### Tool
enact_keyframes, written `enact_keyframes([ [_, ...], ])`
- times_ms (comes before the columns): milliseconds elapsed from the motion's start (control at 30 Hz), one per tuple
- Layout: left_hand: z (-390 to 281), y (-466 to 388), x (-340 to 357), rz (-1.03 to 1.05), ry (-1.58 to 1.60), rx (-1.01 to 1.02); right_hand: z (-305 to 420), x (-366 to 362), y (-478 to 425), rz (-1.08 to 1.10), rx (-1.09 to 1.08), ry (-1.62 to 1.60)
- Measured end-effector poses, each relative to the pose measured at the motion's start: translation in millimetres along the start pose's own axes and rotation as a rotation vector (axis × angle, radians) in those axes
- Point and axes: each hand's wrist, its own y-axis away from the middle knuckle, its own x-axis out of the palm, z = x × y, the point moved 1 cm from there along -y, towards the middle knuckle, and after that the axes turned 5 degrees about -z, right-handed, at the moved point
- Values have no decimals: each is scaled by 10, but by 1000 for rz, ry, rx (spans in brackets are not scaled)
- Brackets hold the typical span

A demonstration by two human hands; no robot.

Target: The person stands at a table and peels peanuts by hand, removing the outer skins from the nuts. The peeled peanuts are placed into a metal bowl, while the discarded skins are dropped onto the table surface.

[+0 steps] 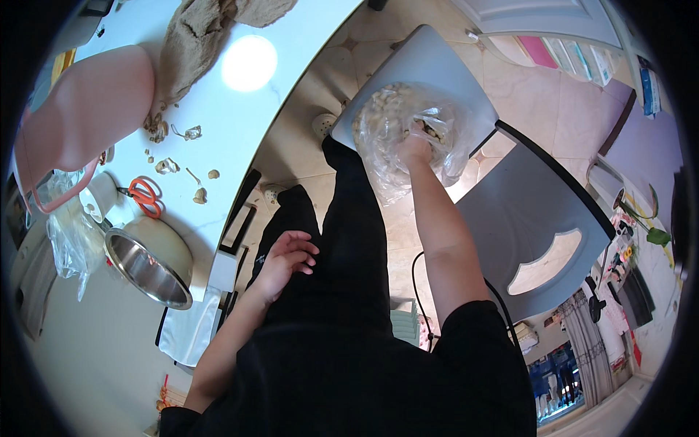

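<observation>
A clear plastic bag [382, 123] full of small pale-brown lumps, perhaps dried mushrooms or peanuts, rests on the grey seat of a chair [426, 60]. My right hand [416, 146] reaches into the bag's opening; its fingertips are partly hidden by plastic and the bag's contents, so its grip cannot be made out. Over my lap hovers my left hand [289, 255], empty, with its fingers loosely curled and apart. On the white table to the left lie small brown pieces [200, 195] and orange-handled scissors [144, 198].
A steel-rimmed bowl [148, 269] stands at the near table edge, beside a white cup [99, 195] and a clear bag [73, 246]. Farther along are a pink plastic container [93, 104] and a brown cloth [191, 49]. A second grey chair part with a cut-out [508, 218] stands right of my arm.
</observation>
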Motion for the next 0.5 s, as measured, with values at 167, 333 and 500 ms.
enact_keyframes([
  [167, 72, -84, -22, 43, -67, 16, -143, 74, -58, 40, 40, -128],
  [333, 46, 4, 142, 104, -121, -10, -159, 171, -201, -5, 152, -506],
  [500, 288, -38, 111, -28, -411, 176, -245, 617, -627, 13, -2, -491],
])
